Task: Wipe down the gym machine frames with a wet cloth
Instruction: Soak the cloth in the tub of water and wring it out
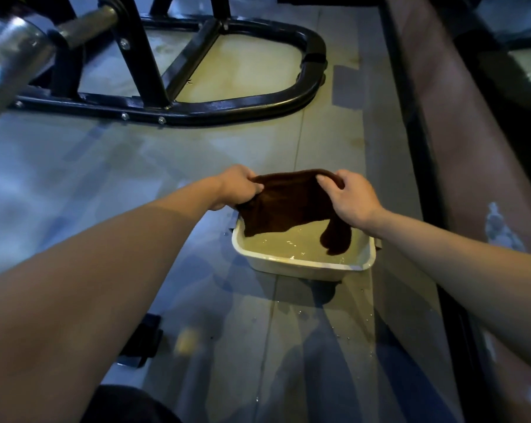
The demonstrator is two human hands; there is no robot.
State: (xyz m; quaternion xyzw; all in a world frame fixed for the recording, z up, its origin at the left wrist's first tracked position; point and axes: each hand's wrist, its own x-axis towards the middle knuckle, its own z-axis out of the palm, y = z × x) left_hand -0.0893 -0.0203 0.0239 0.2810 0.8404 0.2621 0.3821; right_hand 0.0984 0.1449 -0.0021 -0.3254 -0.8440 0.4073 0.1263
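A dark brown cloth (291, 203) hangs spread out over a white rectangular basin (303, 265) of murky water on the floor. My left hand (238, 187) grips the cloth's upper left corner. My right hand (351, 198) pinches the upper right corner. The cloth's lower edge and one drooping corner reach the water. The black gym machine frame (197, 109) lies on the floor beyond the basin, with a curved base tube and slanted uprights.
A chrome bar (11, 59) juts in at the upper left. A reddish-brown padded beam (459, 148) runs along the right side. Water drops spot the grey floor near the basin. A small black block (145, 337) and a yellowish blur sit at the lower left.
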